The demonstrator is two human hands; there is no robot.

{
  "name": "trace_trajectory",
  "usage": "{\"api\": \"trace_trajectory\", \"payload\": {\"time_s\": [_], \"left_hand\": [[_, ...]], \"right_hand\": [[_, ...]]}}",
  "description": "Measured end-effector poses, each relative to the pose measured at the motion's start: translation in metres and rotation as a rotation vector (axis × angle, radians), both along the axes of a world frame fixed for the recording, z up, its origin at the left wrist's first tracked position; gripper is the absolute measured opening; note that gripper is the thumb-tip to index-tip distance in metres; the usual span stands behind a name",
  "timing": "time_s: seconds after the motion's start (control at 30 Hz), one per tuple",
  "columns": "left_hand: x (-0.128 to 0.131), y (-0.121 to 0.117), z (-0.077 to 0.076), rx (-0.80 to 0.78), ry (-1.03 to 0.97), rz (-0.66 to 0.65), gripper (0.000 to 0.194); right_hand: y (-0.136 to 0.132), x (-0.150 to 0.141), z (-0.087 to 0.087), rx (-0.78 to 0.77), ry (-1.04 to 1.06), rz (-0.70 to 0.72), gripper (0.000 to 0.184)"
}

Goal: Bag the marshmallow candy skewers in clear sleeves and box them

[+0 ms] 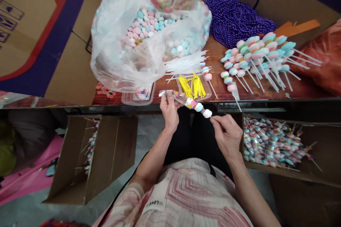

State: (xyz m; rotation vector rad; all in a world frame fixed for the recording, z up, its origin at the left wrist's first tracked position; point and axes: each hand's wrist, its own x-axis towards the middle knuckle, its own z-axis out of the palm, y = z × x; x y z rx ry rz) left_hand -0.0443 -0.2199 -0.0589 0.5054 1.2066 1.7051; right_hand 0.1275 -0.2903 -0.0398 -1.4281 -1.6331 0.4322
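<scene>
My left hand pinches a clear printed plastic sleeve just beyond the table's front edge. A candy skewer of pastel marshmallow-like pieces lies tilted between my hands, its upper end partly inside the sleeve. My right hand grips the skewer's thin stick below the lowest white piece. Close beyond my left hand, yellow twist ties lie in a clear plastic tray. White sticks are heaped behind them. Unwrapped skewers are piled to the right on the table.
A big plastic bag holds loose pastel candies. Purple beaded strands lie at the back right. Wrapped skewers fill part of a carton at right. Another carton stands open at lower left. Small pink rings lie near the table edge.
</scene>
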Motion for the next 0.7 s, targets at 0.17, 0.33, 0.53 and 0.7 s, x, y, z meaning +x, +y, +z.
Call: {"api": "trace_trajectory", "payload": {"time_s": [0.17, 0.33, 0.53, 0.7], "left_hand": [[0.002, -0.004, 0.009, -0.031, -0.031, -0.079, 0.046], [0.002, -0.003, 0.014, -0.084, -0.115, -0.189, 0.047], [0.006, -0.006, 0.015, -0.026, -0.178, -0.262, 0.041], [0.006, -0.006, 0.013, -0.017, -0.214, -0.266, 0.038]], "right_hand": [[-0.002, -0.003, -0.007, 0.056, -0.181, 0.016, 0.016], [-0.003, -0.008, -0.008, 0.039, -0.220, 0.032, 0.019], [-0.009, -0.023, 0.004, -0.137, 0.122, 0.029, 0.018], [-0.010, -0.022, -0.003, -0.470, 0.446, 0.006, 0.022]]}}
